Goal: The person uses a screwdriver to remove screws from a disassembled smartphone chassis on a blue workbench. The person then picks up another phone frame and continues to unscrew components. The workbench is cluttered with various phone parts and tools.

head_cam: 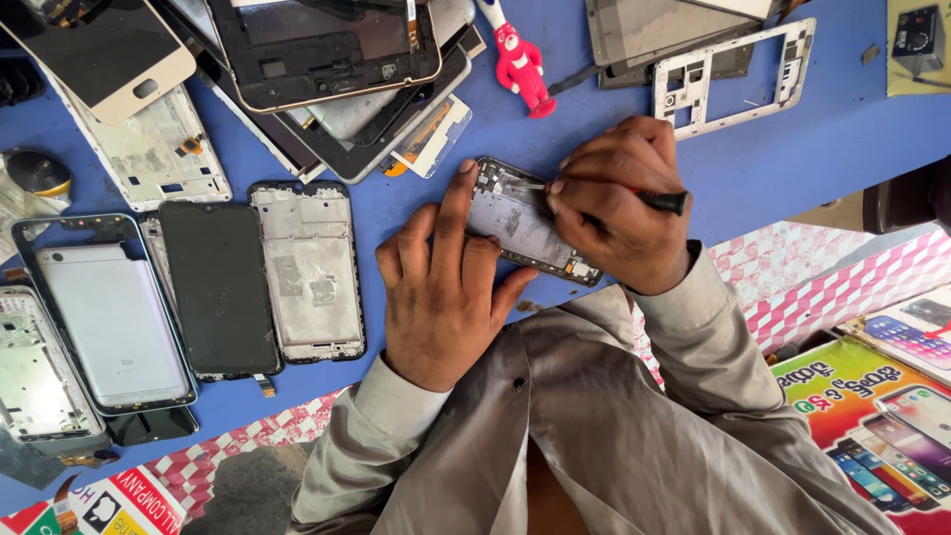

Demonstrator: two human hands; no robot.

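An opened phone body (515, 220) with a grey inner plate lies on the blue table (792, 149) in front of me. My left hand (446, 287) rests flat on the table, fingers pressed against the phone's left edge and holding it down. My right hand (619, 203) is closed on a thin black-handled tool (662, 200). The tool's metal tip touches the inside of the phone near its top end. Grey sleeves cover both forearms.
Several phone frames, back covers and dark screens (218, 287) lie in a row at the left. More screens and tablet frames (327, 50) are stacked at the back. A red toy figure (520, 64) and a white frame (733, 74) lie behind the phone.
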